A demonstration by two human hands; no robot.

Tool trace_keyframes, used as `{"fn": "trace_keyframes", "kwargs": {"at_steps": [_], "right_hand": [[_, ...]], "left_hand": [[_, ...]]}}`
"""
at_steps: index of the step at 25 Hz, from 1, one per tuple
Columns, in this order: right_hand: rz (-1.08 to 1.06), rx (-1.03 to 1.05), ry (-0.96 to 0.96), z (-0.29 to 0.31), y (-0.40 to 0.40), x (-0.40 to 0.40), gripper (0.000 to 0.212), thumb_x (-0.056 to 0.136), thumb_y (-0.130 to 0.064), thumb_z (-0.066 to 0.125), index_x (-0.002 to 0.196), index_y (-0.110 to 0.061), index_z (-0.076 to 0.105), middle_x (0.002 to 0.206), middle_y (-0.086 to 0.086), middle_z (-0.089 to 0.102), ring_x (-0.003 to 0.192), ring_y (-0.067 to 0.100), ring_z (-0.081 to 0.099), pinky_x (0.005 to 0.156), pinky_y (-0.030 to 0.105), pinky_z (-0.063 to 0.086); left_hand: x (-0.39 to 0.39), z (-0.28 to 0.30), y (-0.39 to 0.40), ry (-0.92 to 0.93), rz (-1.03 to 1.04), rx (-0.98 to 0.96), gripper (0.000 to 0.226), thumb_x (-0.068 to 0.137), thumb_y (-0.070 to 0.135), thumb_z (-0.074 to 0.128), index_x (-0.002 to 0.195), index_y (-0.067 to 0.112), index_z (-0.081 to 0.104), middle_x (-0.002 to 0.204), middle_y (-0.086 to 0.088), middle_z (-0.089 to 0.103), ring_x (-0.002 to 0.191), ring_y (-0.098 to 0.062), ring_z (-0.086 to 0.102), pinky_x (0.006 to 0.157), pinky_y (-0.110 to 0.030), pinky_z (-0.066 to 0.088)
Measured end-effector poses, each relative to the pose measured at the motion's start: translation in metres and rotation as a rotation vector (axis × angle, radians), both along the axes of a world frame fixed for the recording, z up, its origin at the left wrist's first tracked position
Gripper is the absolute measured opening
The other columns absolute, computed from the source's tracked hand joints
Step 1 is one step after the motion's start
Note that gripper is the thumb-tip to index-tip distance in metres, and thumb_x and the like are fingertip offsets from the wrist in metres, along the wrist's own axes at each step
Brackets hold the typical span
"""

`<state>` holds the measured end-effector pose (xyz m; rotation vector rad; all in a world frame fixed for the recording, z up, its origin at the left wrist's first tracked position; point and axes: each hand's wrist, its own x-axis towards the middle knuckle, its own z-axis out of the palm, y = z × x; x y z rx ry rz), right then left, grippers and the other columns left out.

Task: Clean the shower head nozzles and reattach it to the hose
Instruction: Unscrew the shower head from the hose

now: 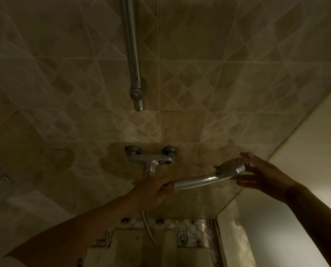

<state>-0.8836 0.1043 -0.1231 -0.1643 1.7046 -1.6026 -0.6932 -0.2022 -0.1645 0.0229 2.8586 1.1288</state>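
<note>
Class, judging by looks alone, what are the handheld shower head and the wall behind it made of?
Shiny silver handheld shower head: chrome-finished metal or plated plastic, since its handle shows bright mirror-like highlights. Beige diamond-patterned wall: probably glazed ceramic tile, given its pale grout lines.

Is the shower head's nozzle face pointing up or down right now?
Up, tilted toward the wall: the nozzle face of the shower head shows from above, left hand holding the handle, right hand open at its rim.

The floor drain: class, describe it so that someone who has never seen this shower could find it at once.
Start at the chrome mixer tap on the tiled wall and look straight down past the left hand to the floor. Right of the hanging hose, in the patterned border strip, sits the floor drain: a small square metal plate, the only thing there pierced with holes.
</note>
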Motion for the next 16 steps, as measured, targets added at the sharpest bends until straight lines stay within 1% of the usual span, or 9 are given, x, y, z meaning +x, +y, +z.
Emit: {"fn": "trace_keyframes", "kwargs": {"at_steps": [1,3,5,6,8,10,12,14,16], "right_hand": [[0.012,0.09,-0.015,-0.002,-0.001,0.001,0.044,0.091,-0.045,0.054,0.122,-0.015,0.06,0.112,0.015,0.071,0.096,0.035,0.072,0.077,0.041,0.059],[0.05,0.223,0.01,-0.004,-0.001,0.005,0.039,0.091,-0.038,0.055,0.118,-0.01,0.063,0.096,0.014,0.076,0.08,0.03,0.074,0.063,0.034,0.058],[0.064,0.215,0.008,-0.004,0.004,0.005,0.04,0.089,-0.03,0.06,0.122,-0.009,0.062,0.095,0.014,0.076,0.074,0.026,0.072,0.055,0.029,0.056],[0.081,0.205,0.016,-0.001,0.008,0.004,0.044,0.086,-0.029,0.064,0.126,-0.009,0.061,0.099,0.016,0.075,0.076,0.026,0.071,0.056,0.028,0.056],[0.172,0.229,0.064,0.002,0.018,0.0,0.051,0.085,-0.03,0.072,0.131,-0.014,0.057,0.106,0.016,0.074,0.083,0.029,0.072,0.061,0.032,0.058],[0.276,0.286,0.109,0.007,0.023,-0.004,0.052,0.085,-0.024,0.07,0.133,-0.026,0.05,0.11,0.016,0.072,0.087,0.039,0.071,0.065,0.039,0.06],[0.304,0.301,0.146,0.008,0.023,-0.006,0.057,0.086,-0.015,0.068,0.132,-0.038,0.044,0.114,0.017,0.069,0.083,0.045,0.071,0.063,0.044,0.061],[0.27,0.254,0.186,0.007,0.021,-0.006,0.062,0.081,-0.009,0.071,0.129,-0.036,0.044,0.117,0.019,0.065,0.087,0.046,0.07,0.062,0.044,0.061],[0.149,0.133,0.168,0.003,0.021,-0.007,0.063,0.071,-0.011,0.08,0.125,-0.025,0.051,0.12,0.023,0.062,0.094,0.045,0.069,0.067,0.042,0.061]], "left_hand": [[-0.001,-0.001,-0.001,0.005,-0.015,-0.065,0.021,0.095,0.047,0.046,0.08,0.034,0.052,0.057,0.01,0.044,0.051,-0.005,0.043,0.053,-0.025,0.034],[-0.002,-0.004,-0.001,0.021,-0.039,-0.159,0.026,0.094,0.05,0.044,0.09,0.027,0.055,0.057,0.01,0.044,0.052,-0.005,0.044,0.054,-0.025,0.036],[-0.003,-0.005,-0.001,0.009,-0.048,-0.161,0.03,0.094,0.05,0.044,0.096,0.024,0.058,0.058,0.01,0.046,0.052,-0.003,0.044,0.053,-0.024,0.035],[-0.004,-0.005,-0.001,-0.011,-0.042,-0.13,0.03,0.094,0.05,0.045,0.097,0.024,0.059,0.06,0.009,0.047,0.053,-0.003,0.044,0.054,-0.023,0.034],[-0.007,-0.005,-0.003,-0.058,-0.022,-0.026,0.026,0.093,0.051,0.046,0.092,0.029,0.058,0.064,0.009,0.049,0.058,-0.007,0.048,0.058,-0.026,0.036],[-0.01,-0.004,-0.004,-0.081,-0.015,0.088,0.027,0.091,0.054,0.046,0.083,0.032,0.058,0.065,0.007,0.048,0.062,-0.01,0.048,0.061,-0.029,0.037],[-0.014,0.0,-0.003,-0.098,-0.017,0.176,0.026,0.093,0.047,0.048,0.07,0.035,0.054,0.061,0.011,0.042,0.061,-0.01,0.043,0.059,-0.027,0.034],[-0.019,0.006,-0.001,-0.149,0.007,0.261,0.027,0.097,0.035,0.05,0.071,0.032,0.054,0.06,0.01,0.039,0.057,-0.009,0.042,0.057,-0.023,0.034],[-0.022,0.011,0.001,-0.223,0.043,0.389,0.021,0.098,0.027,0.049,0.079,0.022,0.057,0.06,0.006,0.039,0.048,-0.004,0.039,0.049,-0.017,0.033]]}}
